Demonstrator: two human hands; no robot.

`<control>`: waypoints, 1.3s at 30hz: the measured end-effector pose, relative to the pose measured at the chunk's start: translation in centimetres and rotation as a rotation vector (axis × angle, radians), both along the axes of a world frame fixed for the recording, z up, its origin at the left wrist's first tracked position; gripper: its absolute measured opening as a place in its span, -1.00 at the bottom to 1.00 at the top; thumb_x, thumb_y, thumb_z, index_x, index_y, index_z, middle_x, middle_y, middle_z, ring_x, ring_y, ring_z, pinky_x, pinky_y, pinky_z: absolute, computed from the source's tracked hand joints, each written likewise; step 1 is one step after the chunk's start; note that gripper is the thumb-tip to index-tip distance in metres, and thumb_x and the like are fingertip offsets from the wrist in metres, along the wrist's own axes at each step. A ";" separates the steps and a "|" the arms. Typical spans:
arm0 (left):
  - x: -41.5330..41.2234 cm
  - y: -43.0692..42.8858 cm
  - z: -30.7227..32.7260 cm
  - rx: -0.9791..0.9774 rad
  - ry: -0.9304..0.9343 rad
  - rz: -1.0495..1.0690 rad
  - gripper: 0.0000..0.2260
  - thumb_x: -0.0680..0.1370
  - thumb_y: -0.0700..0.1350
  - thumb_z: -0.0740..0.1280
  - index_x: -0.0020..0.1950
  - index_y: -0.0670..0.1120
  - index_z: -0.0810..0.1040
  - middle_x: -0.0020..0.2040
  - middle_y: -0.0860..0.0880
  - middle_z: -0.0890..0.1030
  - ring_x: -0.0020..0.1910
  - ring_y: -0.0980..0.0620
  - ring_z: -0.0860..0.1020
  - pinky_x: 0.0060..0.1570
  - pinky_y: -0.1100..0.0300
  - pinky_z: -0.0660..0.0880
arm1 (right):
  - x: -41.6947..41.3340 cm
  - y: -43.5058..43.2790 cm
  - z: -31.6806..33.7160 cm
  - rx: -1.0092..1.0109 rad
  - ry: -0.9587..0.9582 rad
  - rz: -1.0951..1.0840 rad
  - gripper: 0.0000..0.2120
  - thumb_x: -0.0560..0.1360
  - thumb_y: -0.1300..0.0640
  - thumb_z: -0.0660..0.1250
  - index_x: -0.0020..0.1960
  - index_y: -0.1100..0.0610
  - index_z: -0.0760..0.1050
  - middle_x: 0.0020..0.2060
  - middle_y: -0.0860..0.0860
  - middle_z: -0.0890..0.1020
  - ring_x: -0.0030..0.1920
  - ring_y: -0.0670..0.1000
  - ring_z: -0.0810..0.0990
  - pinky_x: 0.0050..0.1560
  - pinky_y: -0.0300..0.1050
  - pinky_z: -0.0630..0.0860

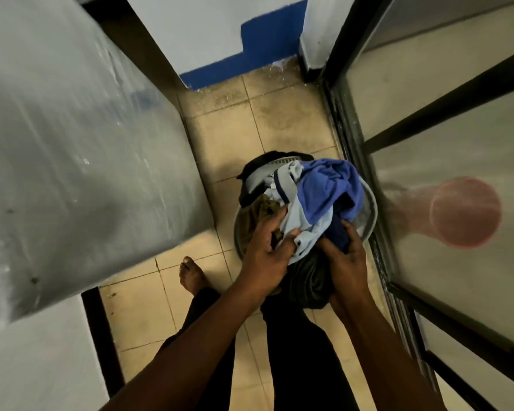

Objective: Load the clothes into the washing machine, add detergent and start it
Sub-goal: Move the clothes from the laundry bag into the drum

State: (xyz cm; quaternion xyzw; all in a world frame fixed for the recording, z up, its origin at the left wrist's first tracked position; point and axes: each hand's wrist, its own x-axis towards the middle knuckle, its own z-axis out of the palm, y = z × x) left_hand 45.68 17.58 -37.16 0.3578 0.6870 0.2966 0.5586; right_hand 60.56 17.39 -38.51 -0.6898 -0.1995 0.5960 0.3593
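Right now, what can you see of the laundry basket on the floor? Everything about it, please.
The laundry basket is round, grey, apparently plastic, with a slotted band visible at its far rim. It stands upright on the tiled floor, close beside the glass door's track; whether they touch cannot be told. It is heaped above the rim with clothes, blue, pale, olive and dark, some draped over the edge. The left hand and right hand grip clothes at its near side, hiding that rim.

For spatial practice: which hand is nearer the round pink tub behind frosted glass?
Right. The right hand sits left of the round pink tub; the left hand farther left.
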 end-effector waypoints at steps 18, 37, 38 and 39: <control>-6.6 -1.2 31.5 0.313 -0.203 -0.086 -0.58 0.61 -0.11 0.38 0.44 0.17 0.46 0.41 0.11 0.53 0.39 0.17 0.51 0.40 0.04 0.48 | -5.0 -2.5 33.8 0.338 0.217 -0.105 -0.39 0.34 0.21 0.52 0.38 -0.02 0.56 0.26 0.01 0.73 0.25 0.12 0.71 0.10 -0.08 0.71; -16.1 -0.9 54.0 0.731 -0.377 -0.130 -0.64 0.61 -0.13 0.29 0.33 0.23 0.51 0.32 0.14 0.63 0.32 0.12 0.59 0.28 0.13 0.54 | -14.4 -1.8 55.0 0.879 0.232 -0.014 -0.46 0.38 0.30 0.49 0.33 0.05 0.55 0.20 0.04 0.74 0.21 0.12 0.73 0.12 -0.03 0.69; -16.9 -1.1 54.6 0.748 -0.390 -0.116 -0.62 0.60 -0.15 0.26 0.36 0.20 0.50 0.34 0.09 0.63 0.33 0.09 0.59 0.30 0.11 0.53 | -15.2 -1.7 55.7 0.900 0.245 0.004 -0.45 0.38 0.32 0.51 0.33 0.07 0.54 0.17 0.03 0.75 0.17 0.09 0.74 0.08 -0.08 0.69; -17.8 -1.2 55.2 0.767 -0.397 -0.104 -0.60 0.59 -0.17 0.24 0.39 0.16 0.49 0.35 0.06 0.63 0.32 0.08 0.60 0.29 0.13 0.53 | -16.1 -1.5 56.5 0.921 0.255 0.021 -0.47 0.38 0.32 0.51 0.32 0.07 0.55 0.14 0.01 0.76 0.14 0.06 0.75 0.04 -0.11 0.68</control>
